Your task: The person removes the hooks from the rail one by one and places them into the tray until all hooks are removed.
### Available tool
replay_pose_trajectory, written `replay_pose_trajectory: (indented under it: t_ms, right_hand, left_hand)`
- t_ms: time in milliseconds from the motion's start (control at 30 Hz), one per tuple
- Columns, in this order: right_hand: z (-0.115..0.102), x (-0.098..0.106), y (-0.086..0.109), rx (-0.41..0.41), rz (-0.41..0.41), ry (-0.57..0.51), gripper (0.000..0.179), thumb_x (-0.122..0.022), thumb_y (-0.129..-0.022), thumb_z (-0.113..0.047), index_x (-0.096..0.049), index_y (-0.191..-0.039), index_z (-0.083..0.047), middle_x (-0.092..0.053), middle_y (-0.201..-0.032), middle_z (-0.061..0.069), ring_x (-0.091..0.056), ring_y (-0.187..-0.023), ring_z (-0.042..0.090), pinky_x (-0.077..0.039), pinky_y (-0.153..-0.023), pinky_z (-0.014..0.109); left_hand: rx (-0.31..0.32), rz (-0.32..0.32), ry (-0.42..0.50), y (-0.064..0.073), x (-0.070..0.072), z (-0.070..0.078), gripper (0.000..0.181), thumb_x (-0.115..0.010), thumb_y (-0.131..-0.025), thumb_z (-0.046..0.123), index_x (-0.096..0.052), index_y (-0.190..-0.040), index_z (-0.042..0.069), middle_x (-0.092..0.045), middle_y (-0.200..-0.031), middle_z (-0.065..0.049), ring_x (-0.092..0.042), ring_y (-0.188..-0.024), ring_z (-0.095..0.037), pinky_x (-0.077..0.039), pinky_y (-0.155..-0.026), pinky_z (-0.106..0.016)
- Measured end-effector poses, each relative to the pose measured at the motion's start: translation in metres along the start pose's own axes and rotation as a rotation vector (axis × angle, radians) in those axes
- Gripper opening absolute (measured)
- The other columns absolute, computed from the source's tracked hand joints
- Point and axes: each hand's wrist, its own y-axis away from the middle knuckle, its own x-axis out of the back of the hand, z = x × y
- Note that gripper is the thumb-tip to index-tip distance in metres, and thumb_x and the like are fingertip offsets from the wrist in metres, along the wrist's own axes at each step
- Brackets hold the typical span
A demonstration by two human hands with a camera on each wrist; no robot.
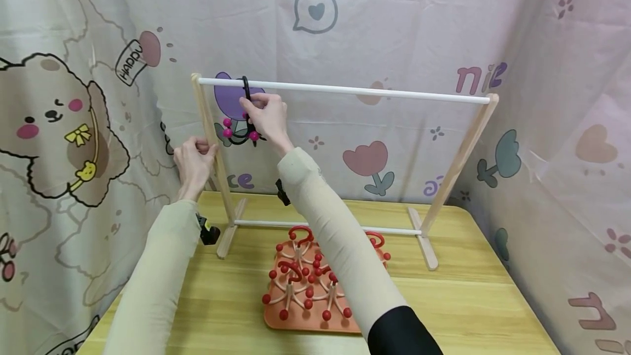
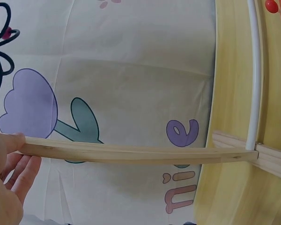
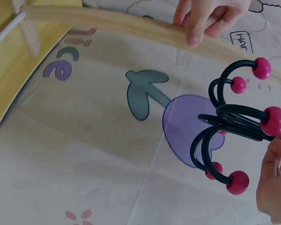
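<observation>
A black multi-armed hanger (image 1: 240, 137) with pink balls on its curled arms hangs by its top hook over the white rod (image 1: 340, 89) near the left end. My right hand (image 1: 268, 119) pinches its stem just under the hook; in the right wrist view the hanger's curled arms (image 3: 222, 117) spread beside the fingertips. Lower and to the left, my left hand (image 1: 194, 163) holds the left wooden post (image 1: 222, 179) of the rack between thumb and fingers. The left wrist view shows that thumb and fingers on the post (image 2: 131, 152).
An orange tray (image 1: 315, 319) on the wooden table (image 1: 236, 311) bears several cream hangers with red balls and red hooks, partly hidden by my right sleeve. The rack's right post (image 1: 458, 169) and lower white bar (image 1: 266, 223) stand behind. Printed curtains (image 1: 315, 53) surround the table.
</observation>
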Motion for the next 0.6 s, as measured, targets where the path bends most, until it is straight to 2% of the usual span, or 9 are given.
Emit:
replay_pose_trajectory:
  t_ms: [67,167,267,400,500,600]
  right_hand:
    - [0.001,0.003,-0.001,0.0,0.017,-0.025,0.024,-0.071,-0.094,-0.022,-0.076,-0.11,-0.005,-0.079,-0.093,0.012,-0.071,-0.065,0.014,-0.048,-0.054,0.016]
    - [0.003,0.008,-0.002,-0.007,0.032,-0.148,0.022,-0.069,-0.095,-0.014,-0.075,-0.108,0.002,-0.078,-0.092,0.019,-0.072,-0.063,0.015,-0.057,-0.058,0.021]
    - [0.005,0.011,-0.002,-0.036,0.024,-0.357,0.021,-0.066,-0.095,-0.005,-0.071,-0.107,0.011,-0.075,-0.094,0.028,-0.07,-0.059,0.013,-0.062,-0.067,0.028]
    - [0.006,0.014,-0.002,-0.09,0.01,-0.609,0.023,-0.064,-0.094,0.003,-0.066,-0.11,0.019,-0.07,-0.102,0.038,-0.069,-0.057,0.009,-0.062,-0.074,0.031]
    - [0.007,0.015,-0.003,-0.117,0.01,-0.719,0.026,-0.064,-0.094,0.005,-0.063,-0.113,0.021,-0.067,-0.105,0.041,-0.075,-0.064,0.017,-0.062,-0.077,0.032]
    - [0.007,0.016,-0.002,-0.131,0.009,-0.766,0.028,-0.063,-0.094,0.005,-0.062,-0.116,0.022,-0.066,-0.108,0.042,-0.078,-0.08,0.032,-0.062,-0.08,0.033]
  left_hand:
    - [-0.005,0.001,0.006,0.0,0.0,0.001,0.025,-0.069,-0.095,0.014,-0.069,-0.108,-0.007,-0.073,-0.104,-0.028,-0.064,-0.097,-0.039,-0.043,-0.089,-0.037]
    - [-0.012,-0.001,0.014,-0.001,0.0,0.001,0.025,-0.068,-0.095,0.013,-0.068,-0.108,-0.008,-0.073,-0.103,-0.028,-0.063,-0.099,-0.041,-0.043,-0.095,-0.043]
    - [-0.015,-0.001,0.016,-0.001,0.0,0.001,0.025,-0.069,-0.095,0.013,-0.068,-0.107,-0.008,-0.073,-0.103,-0.029,-0.062,-0.1,-0.042,-0.042,-0.1,-0.047]
    - [-0.016,-0.005,0.014,0.001,0.001,0.001,0.024,-0.068,-0.095,0.013,-0.068,-0.106,-0.009,-0.073,-0.103,-0.03,-0.062,-0.101,-0.042,-0.04,-0.102,-0.048]
    - [-0.012,-0.011,0.02,0.001,0.001,0.001,0.024,-0.068,-0.095,0.013,-0.067,-0.107,-0.009,-0.073,-0.103,-0.03,-0.061,-0.102,-0.043,-0.039,-0.103,-0.048]
    - [-0.007,-0.019,0.032,0.002,0.002,0.001,0.025,-0.067,-0.096,0.013,-0.067,-0.108,-0.009,-0.072,-0.104,-0.03,-0.06,-0.103,-0.042,-0.04,-0.101,-0.047]
